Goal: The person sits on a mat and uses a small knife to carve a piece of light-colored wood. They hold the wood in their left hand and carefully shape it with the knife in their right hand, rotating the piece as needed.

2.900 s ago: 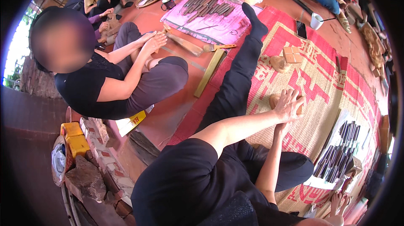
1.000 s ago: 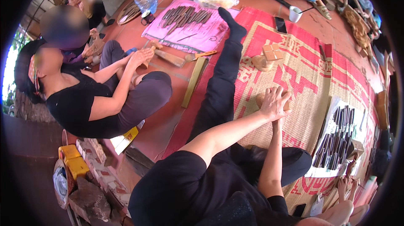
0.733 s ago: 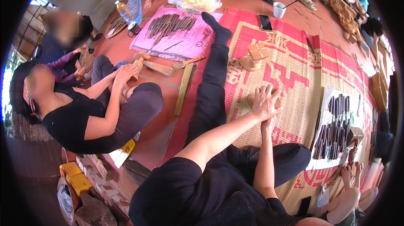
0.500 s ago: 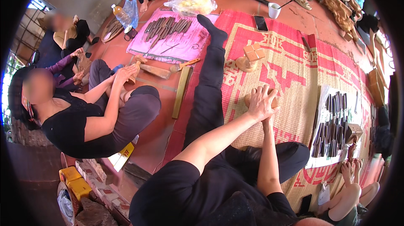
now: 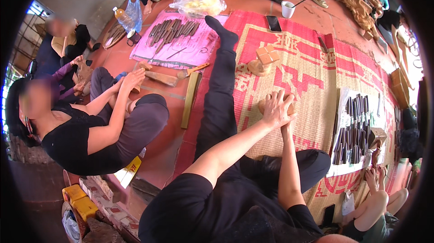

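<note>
My left hand [image 5: 276, 113] lies over a rounded light-brown wooden piece [image 5: 262, 106] on the mat, its fingers bent and closed round it. My right hand [image 5: 286, 127] comes up against the near side of the same piece, tucked below the left; its fingers are mostly hidden. Most of the wooden piece is covered by the hands. Just beyond them, a small square wooden block [image 5: 267, 55] with lines across its top rests on a round wooden base [image 5: 259, 67].
A patterned red-and-straw mat [image 5: 312, 107] lies under me. Dark-handled tools fill a white sheet [image 5: 342, 170] at right; others lie on a pink cloth [image 5: 140, 53] at far left. A phone [image 5: 273, 23] and white cup [image 5: 288, 9] stand beyond. A co-worker [image 5: 86, 125] sits left.
The whole view has shifted slightly. My two hands stay together on the wooden piece, the left one tilted a little differently. The co-worker's hands at left have moved slightly.
</note>
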`<state>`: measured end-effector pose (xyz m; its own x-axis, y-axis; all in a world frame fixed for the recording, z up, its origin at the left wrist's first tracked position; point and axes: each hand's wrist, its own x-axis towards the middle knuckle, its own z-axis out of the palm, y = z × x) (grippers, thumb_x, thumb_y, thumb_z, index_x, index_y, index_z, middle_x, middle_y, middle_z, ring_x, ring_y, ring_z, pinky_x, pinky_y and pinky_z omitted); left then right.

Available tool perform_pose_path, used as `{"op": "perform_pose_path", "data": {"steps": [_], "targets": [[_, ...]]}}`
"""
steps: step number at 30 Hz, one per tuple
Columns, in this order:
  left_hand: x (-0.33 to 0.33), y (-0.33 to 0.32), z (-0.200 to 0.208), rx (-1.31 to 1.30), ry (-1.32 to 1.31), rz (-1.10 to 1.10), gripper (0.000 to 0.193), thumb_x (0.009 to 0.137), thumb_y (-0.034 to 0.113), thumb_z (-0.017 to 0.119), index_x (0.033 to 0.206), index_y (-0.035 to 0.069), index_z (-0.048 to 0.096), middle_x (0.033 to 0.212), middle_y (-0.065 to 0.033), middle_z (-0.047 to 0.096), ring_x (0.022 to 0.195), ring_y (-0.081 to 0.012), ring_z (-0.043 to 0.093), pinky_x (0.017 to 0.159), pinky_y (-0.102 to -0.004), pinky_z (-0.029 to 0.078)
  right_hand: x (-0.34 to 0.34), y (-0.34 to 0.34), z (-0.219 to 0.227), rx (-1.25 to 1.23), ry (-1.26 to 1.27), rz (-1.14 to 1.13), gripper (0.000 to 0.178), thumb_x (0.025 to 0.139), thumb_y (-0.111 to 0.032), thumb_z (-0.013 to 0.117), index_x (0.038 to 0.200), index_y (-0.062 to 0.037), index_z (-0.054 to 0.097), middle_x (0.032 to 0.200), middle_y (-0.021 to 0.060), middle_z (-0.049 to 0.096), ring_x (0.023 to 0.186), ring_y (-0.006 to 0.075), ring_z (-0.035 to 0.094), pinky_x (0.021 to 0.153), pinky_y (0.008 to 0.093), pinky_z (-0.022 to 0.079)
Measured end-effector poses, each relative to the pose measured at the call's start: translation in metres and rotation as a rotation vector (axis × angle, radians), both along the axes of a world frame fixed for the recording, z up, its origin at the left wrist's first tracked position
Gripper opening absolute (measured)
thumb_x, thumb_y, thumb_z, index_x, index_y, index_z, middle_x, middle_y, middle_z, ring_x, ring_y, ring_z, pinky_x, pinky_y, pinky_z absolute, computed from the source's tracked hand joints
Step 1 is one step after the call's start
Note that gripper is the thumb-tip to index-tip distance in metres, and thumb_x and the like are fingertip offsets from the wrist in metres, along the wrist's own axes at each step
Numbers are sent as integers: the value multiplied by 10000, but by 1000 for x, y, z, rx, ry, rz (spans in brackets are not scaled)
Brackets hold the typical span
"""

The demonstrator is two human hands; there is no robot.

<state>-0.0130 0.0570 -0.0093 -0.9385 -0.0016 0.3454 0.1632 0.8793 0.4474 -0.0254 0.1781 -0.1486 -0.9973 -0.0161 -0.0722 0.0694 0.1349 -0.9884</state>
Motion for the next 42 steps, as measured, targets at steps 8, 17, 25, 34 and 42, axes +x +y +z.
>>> {"op": "perform_pose_path", "data": {"steps": [8, 17, 25, 34, 42], "targets": [[0, -4, 2, 0, 36, -30, 662, 685, 475, 775, 1220, 154, 555, 1104, -113, 505, 1041, -295, 489, 856, -460, 374, 9, -3, 6, 434, 195, -41, 413, 936, -382, 541, 1076, -5, 637, 947, 160, 694, 895, 267, 665, 736, 443, 497], [1, -4, 2, -4, 39, -14, 644, 686, 468, 772, 1209, 156, 562, 1077, -110, 511, 1012, -284, 500, 845, -454, 373, 23, -7, 36, -151, -131, -3, 468, 959, -345, 563, 1239, 29, 535, 1109, 122, 628, 960, 196, 592, 803, 413, 508], [-4, -1, 9, -1, 55, -36, 628, 690, 454, 777, 1198, 159, 555, 1076, -109, 506, 1018, -287, 498, 849, -459, 375, -6, 10, -32, 405, 125, 25, 424, 951, -393, 511, 1162, -50, 643, 1003, 181, 698, 914, 324, 673, 771, 446, 498], [0, -4, 0, -18, 51, -9, 619, 695, 460, 775, 1193, 166, 555, 1072, -108, 506, 1004, -286, 497, 845, -453, 366, 31, -16, 34, 293, -80, -33, 579, 970, -442, 528, 1320, 14, 457, 1157, 126, 599, 1011, 252, 582, 850, 409, 489], [-2, -2, 3, -1, -57, -48, 669, 690, 444, 790, 1232, 150, 529, 1159, -142, 490, 1067, -306, 480, 888, -476, 364, 16, -18, -37, -431, 110, -96, 552, 975, -443, 477, 1346, -35, 499, 1196, 187, 633, 1114, 281, 602, 899, 434, 474]]}}
